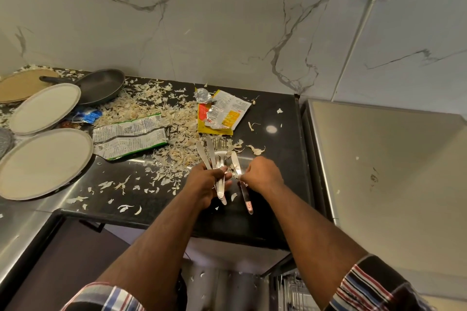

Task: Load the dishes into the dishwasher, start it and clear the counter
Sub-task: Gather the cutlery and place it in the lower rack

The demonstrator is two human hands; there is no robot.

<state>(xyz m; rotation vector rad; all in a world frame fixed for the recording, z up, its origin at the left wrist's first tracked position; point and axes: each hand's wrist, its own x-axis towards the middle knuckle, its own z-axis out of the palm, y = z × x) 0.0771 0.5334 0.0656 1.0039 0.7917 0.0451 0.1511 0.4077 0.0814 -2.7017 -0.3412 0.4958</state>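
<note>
Left hand: your left hand (205, 182) is closed around a bundle of shiny steel cutlery (217, 159), knives and forks together; the blades and prongs point away from you, the handles stick out below your fingers.
Right hand: your right hand (260, 174) pinches one single steel table knife (242, 184) near its middle; the knife has a small red sticker close to the handle end. This knife is just beside the bundle, and I cannot tell if it touches it.
Where the hands are: both are over the front part of the black polished stone desk (275, 134), near its right end.
Dishes on the left: two round grey-beige plates (45, 108) lie at the left side of the desk, the nearer one (46, 163) partly over the steel edge. Behind them is a dark grey non-stick frying pan (101, 86) and a round brown board (24, 84).
Rubbish: a heap of pale dry garlic peels (156, 111) covers the middle of the desk. On it lie a flattened green and white food wrapper (130, 137), a torn yellow and red packet (222, 115) with silver inside, and a small crumpled blue wrapper (87, 116) near the plates.
Right side: a tall steel appliance top (379, 159) stands next to the desk.
Below: a wire rack (295, 293) is visible under your right arm, only a small part of it.
Sleeves: you wear a striped checked shirt (374, 288).
</note>
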